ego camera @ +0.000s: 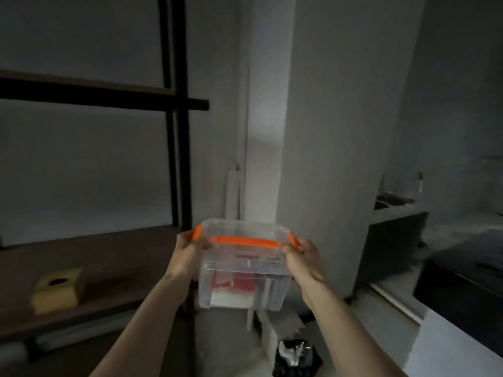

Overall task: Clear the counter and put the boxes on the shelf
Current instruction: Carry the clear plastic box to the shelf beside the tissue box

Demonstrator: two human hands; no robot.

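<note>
A clear plastic box (pixel 242 278) with orange latches and an orange handle is held up in mid-air in front of me. Red and white contents show through its walls. My left hand (pixel 187 254) grips its left end at the orange latch. Gripping the right end is my right hand (pixel 302 257). The box hangs just right of a dark metal shelf unit, beside its lower wooden board (pixel 114 262). A second wooden board (pixel 89 84) sits higher on the left.
A yellowish tissue box (pixel 58 289) rests on the lower shelf board at left. A black post (pixel 182 159) of the shelf stands behind the box. On the floor below lies a black bag (pixel 296 357). A dark counter (pixel 462 278) runs along the right.
</note>
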